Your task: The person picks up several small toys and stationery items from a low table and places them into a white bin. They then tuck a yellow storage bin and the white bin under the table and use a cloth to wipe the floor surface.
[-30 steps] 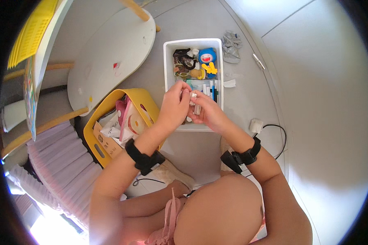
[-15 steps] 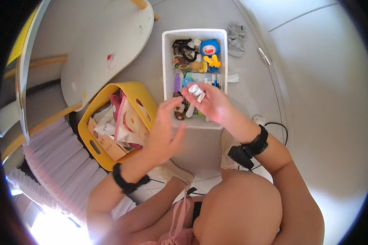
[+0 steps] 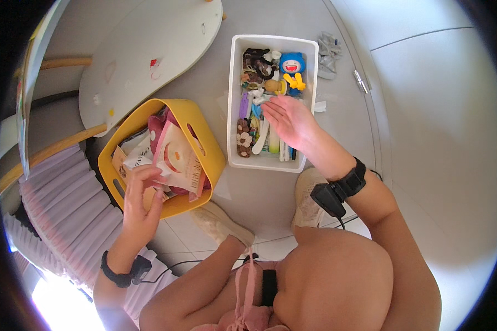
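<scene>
My right hand [image 3: 290, 120] is held over the white box [image 3: 233, 71] with its fingers stretched out. Small white pieces [image 3: 257, 99] lie just past its fingertips, among the box's contents. Around them are a purple item [image 3: 244, 105], a white spoon-like piece [image 3: 260, 138], brown flower-shaped hair ties [image 3: 243, 138] and a blue toy figure [image 3: 292, 66] with yellow parts. My left hand [image 3: 141, 196] hovers at the near side of the yellow basket [image 3: 207, 140], fingers bent and thumb apart. Close to its fingertips is a pink-and-white packet [image 3: 176, 157]; contact is unclear.
A round white tabletop [image 3: 149, 49] with wooden legs stands at the far left. Grey crumpled plastic [image 3: 328, 55] lies right of the box. Pleated pale fabric [image 3: 77, 204] hangs left of the basket. My shoes [image 3: 222, 226] are just below the containers.
The white pieces have left my right hand and now lie in the box. My left hand has moved left and down, from beside the box to the yellow basket. The view has shifted slightly.
</scene>
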{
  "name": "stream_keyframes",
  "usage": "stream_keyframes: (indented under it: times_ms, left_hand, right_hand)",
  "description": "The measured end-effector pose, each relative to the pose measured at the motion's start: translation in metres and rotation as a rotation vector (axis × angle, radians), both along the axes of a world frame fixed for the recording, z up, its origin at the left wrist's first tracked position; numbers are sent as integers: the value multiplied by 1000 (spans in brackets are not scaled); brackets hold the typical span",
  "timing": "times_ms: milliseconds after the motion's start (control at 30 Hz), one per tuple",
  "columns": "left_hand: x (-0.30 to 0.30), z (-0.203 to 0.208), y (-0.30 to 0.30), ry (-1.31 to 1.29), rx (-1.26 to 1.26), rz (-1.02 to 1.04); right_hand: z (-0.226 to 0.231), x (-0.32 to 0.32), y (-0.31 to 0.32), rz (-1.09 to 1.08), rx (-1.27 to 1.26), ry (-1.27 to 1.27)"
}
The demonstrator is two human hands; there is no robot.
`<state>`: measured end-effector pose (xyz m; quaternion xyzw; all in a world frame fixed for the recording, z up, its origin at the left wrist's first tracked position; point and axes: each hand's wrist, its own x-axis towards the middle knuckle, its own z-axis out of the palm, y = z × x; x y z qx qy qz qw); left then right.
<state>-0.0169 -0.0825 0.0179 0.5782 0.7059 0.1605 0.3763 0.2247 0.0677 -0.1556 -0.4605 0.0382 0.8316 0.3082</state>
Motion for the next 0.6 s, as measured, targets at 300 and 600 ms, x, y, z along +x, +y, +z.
stream_keyframes:
  times_ms: [300,600]
  left_hand:
    - [-77,-18,40,-20,244,359]
    - [-217,-104,135,519,214,356]
  right_hand:
    - [23,34,-9,128,155,64]
    - [43,82,5,197,484,-185]
